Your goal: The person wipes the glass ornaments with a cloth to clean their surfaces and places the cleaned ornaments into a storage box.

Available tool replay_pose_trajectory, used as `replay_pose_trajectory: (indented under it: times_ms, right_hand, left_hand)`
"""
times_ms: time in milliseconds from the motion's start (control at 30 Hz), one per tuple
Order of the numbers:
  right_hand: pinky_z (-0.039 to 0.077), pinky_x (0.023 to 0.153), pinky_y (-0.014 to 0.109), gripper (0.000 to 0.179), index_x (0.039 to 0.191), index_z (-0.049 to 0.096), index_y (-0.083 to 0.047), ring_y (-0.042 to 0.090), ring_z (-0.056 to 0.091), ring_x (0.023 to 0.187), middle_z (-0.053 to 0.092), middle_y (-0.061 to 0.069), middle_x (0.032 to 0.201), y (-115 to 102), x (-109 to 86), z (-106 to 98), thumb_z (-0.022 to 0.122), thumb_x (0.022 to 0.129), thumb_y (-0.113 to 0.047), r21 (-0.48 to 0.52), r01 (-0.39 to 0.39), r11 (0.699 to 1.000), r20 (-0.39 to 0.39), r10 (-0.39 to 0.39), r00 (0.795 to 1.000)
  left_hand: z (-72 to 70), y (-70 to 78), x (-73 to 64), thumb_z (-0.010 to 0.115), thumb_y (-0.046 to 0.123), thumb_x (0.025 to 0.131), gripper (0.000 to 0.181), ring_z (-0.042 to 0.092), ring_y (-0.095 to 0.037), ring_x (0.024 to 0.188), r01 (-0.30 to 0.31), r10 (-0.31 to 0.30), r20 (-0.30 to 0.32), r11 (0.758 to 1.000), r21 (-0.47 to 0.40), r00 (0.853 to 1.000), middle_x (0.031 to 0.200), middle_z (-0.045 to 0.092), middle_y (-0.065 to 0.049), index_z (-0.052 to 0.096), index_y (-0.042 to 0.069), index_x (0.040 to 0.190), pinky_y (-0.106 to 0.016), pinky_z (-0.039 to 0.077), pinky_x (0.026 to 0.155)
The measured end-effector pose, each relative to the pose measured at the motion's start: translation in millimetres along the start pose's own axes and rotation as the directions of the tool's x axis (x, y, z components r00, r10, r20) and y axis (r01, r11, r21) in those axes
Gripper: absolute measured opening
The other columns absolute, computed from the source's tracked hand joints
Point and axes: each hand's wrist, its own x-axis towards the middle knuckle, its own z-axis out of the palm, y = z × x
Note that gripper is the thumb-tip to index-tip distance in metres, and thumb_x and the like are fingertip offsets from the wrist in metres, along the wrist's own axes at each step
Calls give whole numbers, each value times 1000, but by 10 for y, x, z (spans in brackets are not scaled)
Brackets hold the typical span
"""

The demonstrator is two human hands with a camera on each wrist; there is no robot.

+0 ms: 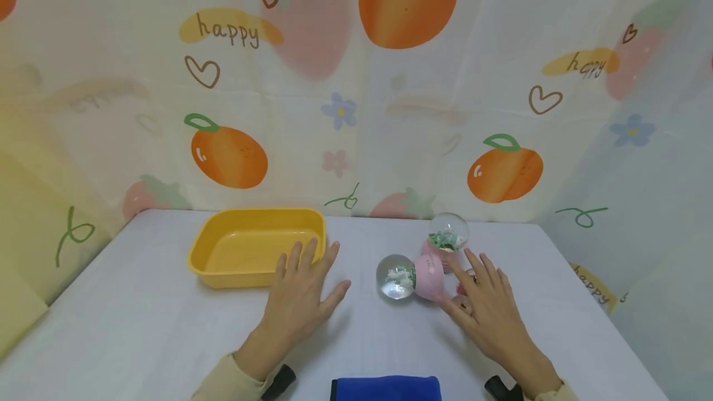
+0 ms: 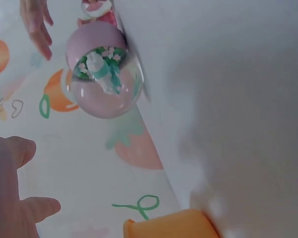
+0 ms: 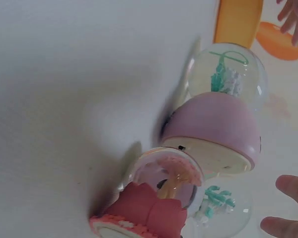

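Observation:
My left hand (image 1: 298, 299) hovers with its fingers spread by the right front corner of a yellow tray (image 1: 236, 280), holding nothing. A snow globe (image 1: 429, 277) with a pink base lies on its side, its clear ball pointing left. Behind it stands another pink-based snow globe (image 1: 448, 232), upright. A smaller snow globe (image 3: 149, 208) with a red base lies beside them, mostly hidden by my right hand in the head view. Over this group my right hand (image 1: 490, 308) has its fingers extended; whether the fingertips touch a globe, I cannot tell.
A folded blue cloth-like item (image 1: 384, 388) with a dark left edge lies at the front of the white table (image 1: 139, 327). Behind the table's back edge hangs a fruit-printed curtain (image 1: 390, 79); similar sheets flank both sides.

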Motion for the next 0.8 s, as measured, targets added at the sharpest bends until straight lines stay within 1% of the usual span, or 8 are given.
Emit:
replay_pose_trajectory:
  times_ms: [100,233,333,433,567,700,800]
  right_hand:
    - [26,107,69,66,146,49,-16,47,29,142,37,20,155,8,-47,4,62,91,-50,22,4,1000,-16,-4,1000]
    - [26,108,68,65,142,52,-15,47,31,140,40,21,152,23,-94,0,64,90,-52,41,-15,999,-16,16,1000]
    - [28,108,66,64,138,55,-13,45,36,138,45,22,148,45,-123,-1,68,88,-51,52,-28,998,-17,29,999]
    - [35,105,65,63,134,59,-11,41,44,132,53,22,140,74,-136,-3,71,85,-50,49,-32,998,-26,33,999]
    - [42,100,65,60,129,63,-9,39,52,125,60,20,133,109,-125,-19,73,85,-48,50,-38,998,-20,39,999]
    - [47,96,64,54,125,65,-8,40,56,121,63,17,130,134,-122,-32,73,86,-44,90,-46,995,-1,47,999]
    - [50,93,62,50,124,66,-9,39,59,118,67,14,125,149,-131,-30,72,88,-43,113,-52,992,28,50,998]
  left_hand:
    - [-15,39,-39,55,57,93,64,41,-48,138,-8,8,12,1000,-15,1000,150,45,-20,45,26,148,-67,32,111]
    - [-15,80,-81,55,57,93,63,42,-48,137,-20,21,30,999,-29,999,149,47,-19,47,26,147,-66,33,110]
    - [-20,118,-97,55,57,93,63,45,-46,135,-35,37,56,999,-37,998,148,48,-19,48,26,147,-65,34,110]
    - [-48,165,-108,54,58,93,62,47,-43,134,-56,62,98,996,-64,993,147,50,-17,49,24,146,-63,35,111]
    - [-86,210,-128,53,58,95,60,48,-38,134,-62,85,180,990,-130,980,142,55,-15,52,23,143,-60,35,112]
    - [-102,228,-145,52,57,96,57,51,-34,131,-55,106,253,978,-200,962,138,59,-12,56,22,140,-56,38,111]
    - [-108,229,-156,51,57,96,55,54,-31,128,-55,130,298,968,-246,946,135,61,-10,57,22,138,-54,41,109]
